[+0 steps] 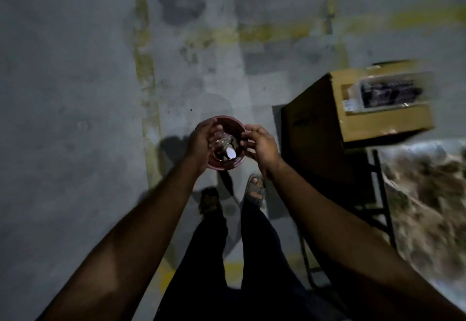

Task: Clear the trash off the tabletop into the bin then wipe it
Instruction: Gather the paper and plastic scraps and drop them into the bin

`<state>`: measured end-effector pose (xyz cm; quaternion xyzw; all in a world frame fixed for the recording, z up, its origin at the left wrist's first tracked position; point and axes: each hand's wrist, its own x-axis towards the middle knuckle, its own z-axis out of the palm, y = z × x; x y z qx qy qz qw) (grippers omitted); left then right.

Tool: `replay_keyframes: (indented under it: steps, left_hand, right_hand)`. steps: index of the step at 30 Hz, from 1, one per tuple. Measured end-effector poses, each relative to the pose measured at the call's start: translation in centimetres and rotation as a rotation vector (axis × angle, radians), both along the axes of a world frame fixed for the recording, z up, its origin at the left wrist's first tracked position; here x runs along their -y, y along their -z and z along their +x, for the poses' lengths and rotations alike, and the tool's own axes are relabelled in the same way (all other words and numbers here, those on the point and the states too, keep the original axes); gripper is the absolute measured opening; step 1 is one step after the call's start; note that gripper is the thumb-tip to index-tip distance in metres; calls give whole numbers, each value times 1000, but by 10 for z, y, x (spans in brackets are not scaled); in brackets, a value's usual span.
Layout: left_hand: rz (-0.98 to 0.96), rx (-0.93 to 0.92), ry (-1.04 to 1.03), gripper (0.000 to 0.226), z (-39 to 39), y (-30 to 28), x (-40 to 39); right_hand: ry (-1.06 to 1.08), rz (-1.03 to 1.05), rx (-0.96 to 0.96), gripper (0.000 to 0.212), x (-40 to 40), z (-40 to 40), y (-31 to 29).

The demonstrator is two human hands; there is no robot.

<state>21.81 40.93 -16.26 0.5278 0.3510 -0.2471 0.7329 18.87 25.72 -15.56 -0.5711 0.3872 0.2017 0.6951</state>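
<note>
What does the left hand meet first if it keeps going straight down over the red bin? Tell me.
Probably the clear plastic bottle below the left hand, sitting inside the red bin. The hand looks open above the bin's mouth, but height above it is hard to judge from this top-down view.

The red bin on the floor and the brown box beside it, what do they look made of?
The bin looks like moulded plastic: one even dull red, with a smooth rounded rim. Dim light leaves it open. The box looks like matte brown cardboard, with crisp folded edges and a label under glossy clear tape on top.

cardboard box (358,109) (label blurred), concrete floor (75,93)
</note>
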Motion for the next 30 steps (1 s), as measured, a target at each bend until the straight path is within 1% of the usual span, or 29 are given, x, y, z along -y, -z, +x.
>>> replay_keyframes:
  steps: [2,6,9,13,16,21,25,28,30]
  left_hand:
    - [-6,38,87,18,-8,-42,6]
    - [-34,145,368,26,-30,-125,41]
    - [-83,200,534,25,-55,-167,78]
    - [-104,250,787,25,-91,-203,150]
    - [-101,270,964,23,-132,-221,216]
    - [-129,261,1149,27,-212,-223,323]
    - [-151,218,1237,29,-283,-219,402]
    - [-135,281,1301,21,-330,-218,450]
    - [-92,329,1298,17,-357,-219,477]
  right_hand:
    - [42,7,61,17,10,-16,-47]
    - [163,-38,175,20,46,-69,-133]
    - [311,-51,252,17,78,-118,-173]
    - [501,-80,297,18,126,-190,-214]
    - [639,-103,287,17,169,-259,-233]
    - [875,-151,268,17,252,-380,-247]
    - [1005,-153,266,19,313,-468,-241]
    - [1100,-141,273,15,351,-518,-229]
    - [1142,-147,273,14,373,-548,-218]
